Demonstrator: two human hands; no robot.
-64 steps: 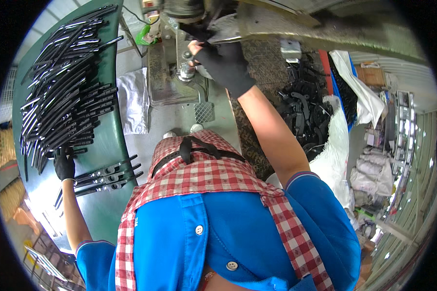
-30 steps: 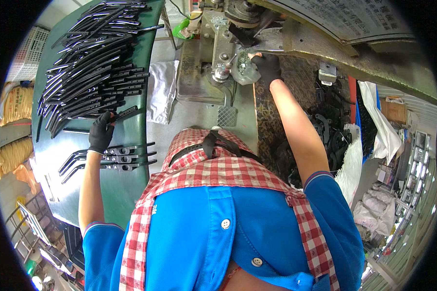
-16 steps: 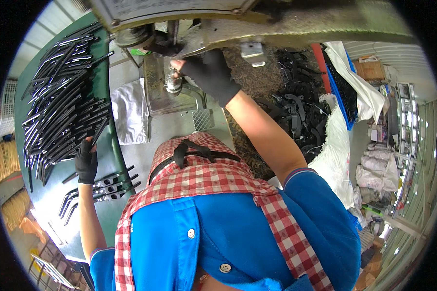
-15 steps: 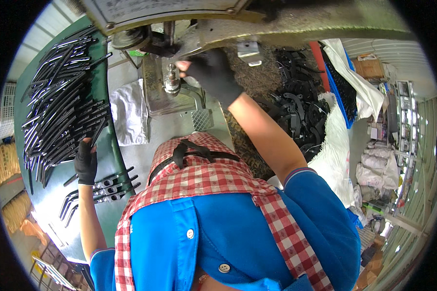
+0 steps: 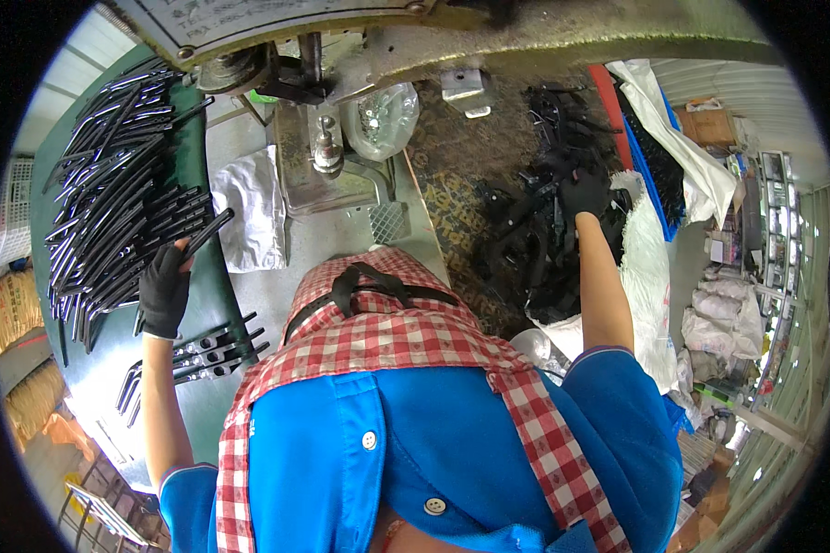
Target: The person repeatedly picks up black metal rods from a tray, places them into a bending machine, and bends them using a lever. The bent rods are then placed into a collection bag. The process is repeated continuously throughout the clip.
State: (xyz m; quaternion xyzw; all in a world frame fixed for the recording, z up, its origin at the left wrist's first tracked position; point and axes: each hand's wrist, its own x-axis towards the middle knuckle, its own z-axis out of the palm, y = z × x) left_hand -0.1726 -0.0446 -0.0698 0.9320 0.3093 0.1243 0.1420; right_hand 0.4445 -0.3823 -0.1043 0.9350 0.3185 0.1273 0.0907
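Note:
My left hand [image 5: 163, 293], in a black fingerless glove, is closed on one end of a slim black metal bar [image 5: 210, 232] at the edge of the green table. Around it lies a heap of similar long black bars [image 5: 111, 212]. My right hand [image 5: 583, 192], gloved in black too, reaches into a pile of curved black parts [image 5: 516, 263] on the right. Its fingers blend into the dark parts, so what they grip is hidden. Between the hands stands a metal fixture post [image 5: 326, 152] on the machine, with a clear plastic bag of small metal pieces [image 5: 380, 122] beside it.
Machine housing [image 5: 526, 32] spans the top. A white cloth bag [image 5: 249, 212] lies left of the fixture. Several assembled levers [image 5: 217, 352] rest on the green table [image 5: 221, 304] near my left forearm. A white woven sack [image 5: 646, 304] and a blue crate [image 5: 650, 170] stand at right.
My right hand has moved from the fixture to the pile of black parts at right, uncovering the plastic bag. My left hand has shifted slightly up and right, with a black bar now projecting.

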